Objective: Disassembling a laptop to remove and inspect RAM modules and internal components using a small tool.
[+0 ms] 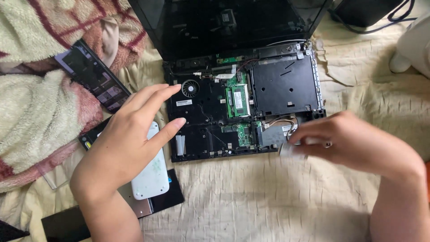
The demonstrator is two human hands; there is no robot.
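Observation:
An opened black laptop base (210, 116) lies on a cream sheet, its fan (190, 88), green memory module (239, 101) and metal drive bay (284, 85) exposed. My left hand (127, 143) hovers open at the base's left edge, fingers spread toward the fan. My right hand (354, 143) is at the base's lower right corner, fingers pinched on a small pale, blurred part (291, 150) beside loose wires (282, 122). The lid with its dark screen (224, 22) stands open at the back.
A white oblong device (152, 175) lies on dark flat panels (165, 197) under my left hand. A dark phone-like slab (92, 74) rests on a fuzzy cream-and-red blanket (36, 103) at left. Black cables (394, 20) run at top right.

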